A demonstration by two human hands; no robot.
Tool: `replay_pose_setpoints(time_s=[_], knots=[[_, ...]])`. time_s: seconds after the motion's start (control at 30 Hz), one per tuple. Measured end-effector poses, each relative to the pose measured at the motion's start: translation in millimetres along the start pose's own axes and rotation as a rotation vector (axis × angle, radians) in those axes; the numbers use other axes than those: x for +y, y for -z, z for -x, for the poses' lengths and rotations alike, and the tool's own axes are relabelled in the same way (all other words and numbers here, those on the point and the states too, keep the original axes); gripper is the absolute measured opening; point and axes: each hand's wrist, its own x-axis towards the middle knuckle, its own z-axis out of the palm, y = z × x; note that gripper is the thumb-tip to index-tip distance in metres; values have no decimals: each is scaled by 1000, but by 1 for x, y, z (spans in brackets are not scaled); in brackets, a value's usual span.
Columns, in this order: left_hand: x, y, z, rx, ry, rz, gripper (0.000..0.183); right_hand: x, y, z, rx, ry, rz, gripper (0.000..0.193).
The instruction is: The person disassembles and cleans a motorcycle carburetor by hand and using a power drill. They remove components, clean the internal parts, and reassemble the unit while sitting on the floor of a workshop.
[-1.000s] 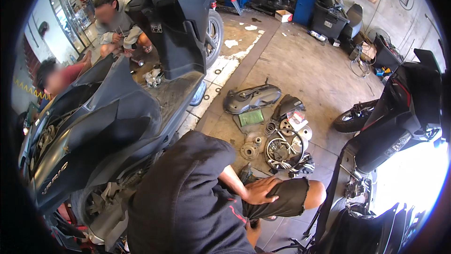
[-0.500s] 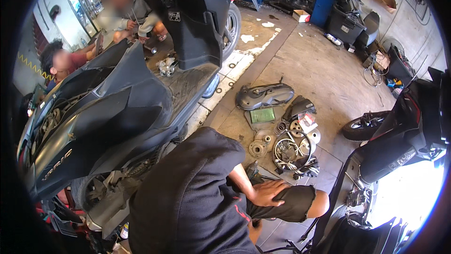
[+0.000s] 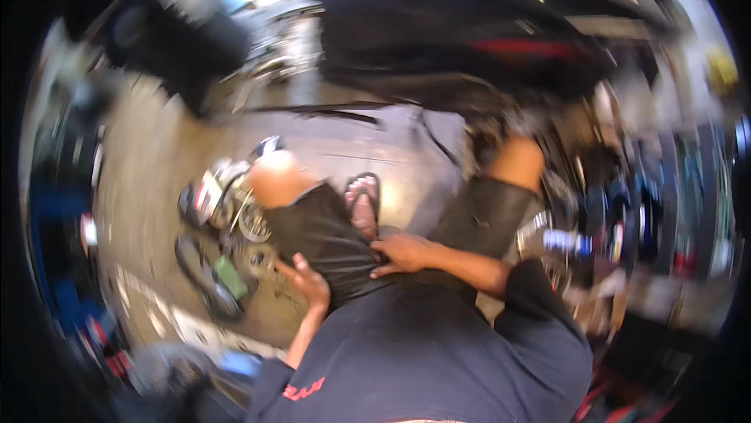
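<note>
My left hand [image 3: 307, 282] is beside my left thigh, fingers spread, with nothing in it. My right hand [image 3: 403, 254] lies across the inner side of that thigh on my dark shorts [image 3: 317, 227], thumb apart from the fingers; some fingertips are hard to see. Beyond the left hand on the floor are a green rectangular piece [image 3: 230, 277], a long dark cover [image 3: 199, 278] and a blurred cluster of metal parts and cables [image 3: 235, 196]. Neither hand touches these. My sandalled foot [image 3: 363, 206] shows between the knees.
A dark motorcycle [image 3: 461, 40], smeared by motion, spans the far side. At the right stand blurred bottles and containers [image 3: 618, 227]. A blue surface [image 3: 242, 362] lies low at the left, near a pale floor strip [image 3: 211, 333].
My view has swung sharply to the right, so the floor parts now lie at the left. My left hand has come off my thigh. My right hand, mostly hidden before, now lies on the shorts.
</note>
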Motion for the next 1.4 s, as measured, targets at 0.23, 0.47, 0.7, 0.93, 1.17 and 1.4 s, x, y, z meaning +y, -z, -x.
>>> replay_pose_setpoints(time_s=[0.23, 0.47, 0.7, 0.93, 1.17, 1.4], knots=[[-14, 0, -11, -164, -77, 42, 77, -15, -33, 41, 189, -138, -73, 57], [-12, -20, -14, -287, -77, 123, 79, -16, -47, 67, 330, -193, -96, 53], [17, -37, -4, -406, -371, 36, 67, -15, -40, 63, 167, -250, 156, 60], [44, -21, 3, -388, -543, -14, 68, -22, -34, 44, 101, -197, 271, 66], [41, 4, -14, -344, -492, -42, 71, -54, -28, 22, 106, -108, 499, 64], [45, -7, -20, -396, -499, -52, 75, -44, -12, 12, 16, -100, 477, 63]])
